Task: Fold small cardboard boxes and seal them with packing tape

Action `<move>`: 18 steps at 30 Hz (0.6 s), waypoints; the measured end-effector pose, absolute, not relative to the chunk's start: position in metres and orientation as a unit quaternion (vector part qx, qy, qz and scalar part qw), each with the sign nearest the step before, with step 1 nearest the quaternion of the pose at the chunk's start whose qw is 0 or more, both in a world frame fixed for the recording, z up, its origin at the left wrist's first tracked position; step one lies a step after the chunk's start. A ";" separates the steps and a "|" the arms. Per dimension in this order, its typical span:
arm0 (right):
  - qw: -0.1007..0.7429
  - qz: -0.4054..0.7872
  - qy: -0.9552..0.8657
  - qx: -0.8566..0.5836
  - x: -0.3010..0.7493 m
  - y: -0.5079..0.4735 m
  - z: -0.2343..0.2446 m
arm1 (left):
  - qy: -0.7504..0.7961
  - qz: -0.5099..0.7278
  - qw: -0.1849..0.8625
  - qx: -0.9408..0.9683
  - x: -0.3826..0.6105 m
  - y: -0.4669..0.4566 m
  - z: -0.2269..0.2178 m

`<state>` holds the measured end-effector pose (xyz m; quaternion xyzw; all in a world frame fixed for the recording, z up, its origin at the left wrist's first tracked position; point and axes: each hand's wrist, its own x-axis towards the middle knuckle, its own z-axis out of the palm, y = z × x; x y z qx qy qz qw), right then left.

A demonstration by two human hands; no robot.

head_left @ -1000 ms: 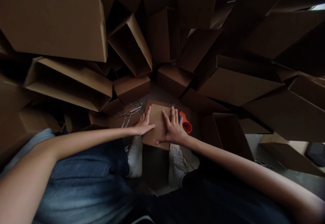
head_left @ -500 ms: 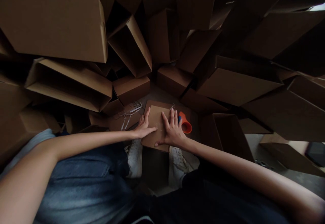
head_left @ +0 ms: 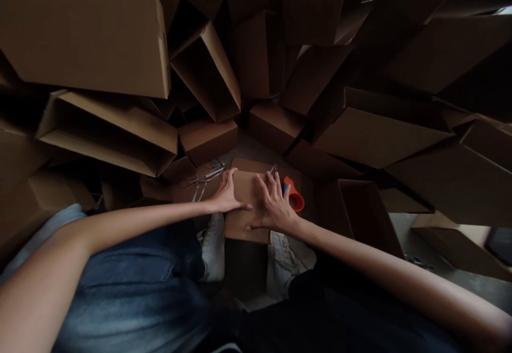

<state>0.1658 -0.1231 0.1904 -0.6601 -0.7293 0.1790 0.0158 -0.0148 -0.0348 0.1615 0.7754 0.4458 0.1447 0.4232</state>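
A flat piece of brown cardboard (head_left: 245, 225) lies low between my shoes, over another brown sheet (head_left: 245, 164) that shows past its far edge. My left hand (head_left: 226, 195) is at its left edge, thumb stretched over the top face and fingers along the side. Spread wide, my right hand (head_left: 276, 206) lies on the right part of the cardboard. Just beyond its fingers is an orange object (head_left: 295, 197) with a round opening and a blue part, perhaps a tape dispenser. Both hands are open; the left fingertips are partly hidden.
Cardboard boxes are piled all around, among them an open box (head_left: 108, 131) at left and another open box (head_left: 360, 211) at right. Pale strips (head_left: 204, 177) lie left of the cardboard. White shoes (head_left: 214, 249) flank its near edge. The light is dim.
The cardboard has shifted slightly towards me. My left hand has drawn its fingers closer to the left edge, its thumb still over the top. My right hand stays spread on it.
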 end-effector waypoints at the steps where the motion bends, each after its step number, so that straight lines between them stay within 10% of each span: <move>1: 0.021 0.177 -0.728 -0.662 0.166 -0.121 0.191 | 0.444 0.151 0.424 0.775 -0.015 -0.035 0.160; 18: 0.101 0.230 -0.706 -0.662 0.174 -0.101 0.196 | 0.500 0.173 0.446 0.722 -0.011 -0.041 0.162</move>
